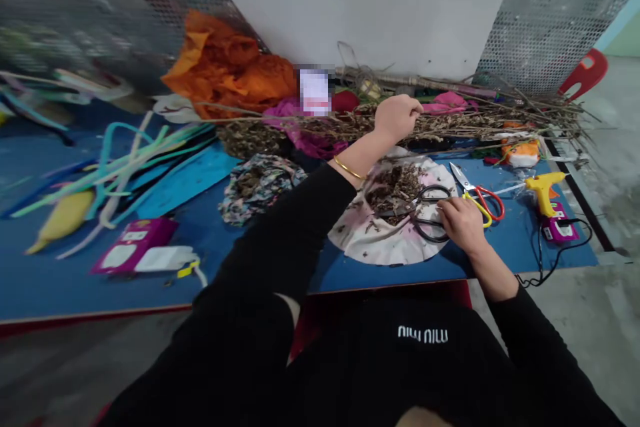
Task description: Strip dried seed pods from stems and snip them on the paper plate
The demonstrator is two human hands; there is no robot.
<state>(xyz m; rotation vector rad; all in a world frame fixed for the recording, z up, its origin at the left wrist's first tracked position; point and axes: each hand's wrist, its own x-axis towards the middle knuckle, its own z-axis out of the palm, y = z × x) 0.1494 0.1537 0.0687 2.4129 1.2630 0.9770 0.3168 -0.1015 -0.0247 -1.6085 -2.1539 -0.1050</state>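
Note:
My left hand (397,116) is stretched over the pile of dried plant stems (465,125) at the back of the table. Its fingers are curled together; whatever they pinch is too small to make out. Lower right, my right hand (463,223) has its fingers closed at the handles of black-handled scissors (431,232). The scissors' blades lie over brown dried plant bits (397,190), heaped on a round white cloth (365,248) with pinkish stains. Just beyond my right hand lie scissors with red and yellow handles (493,203), blades apart.
A yellow glue gun (546,188) with a black cord lies at the right edge. Orange crumpled paper (225,73), a patterned cloth bundle (260,188), a purple packet (135,243) and pastel strips (117,173) cover the left. A red chair (586,75) stands behind.

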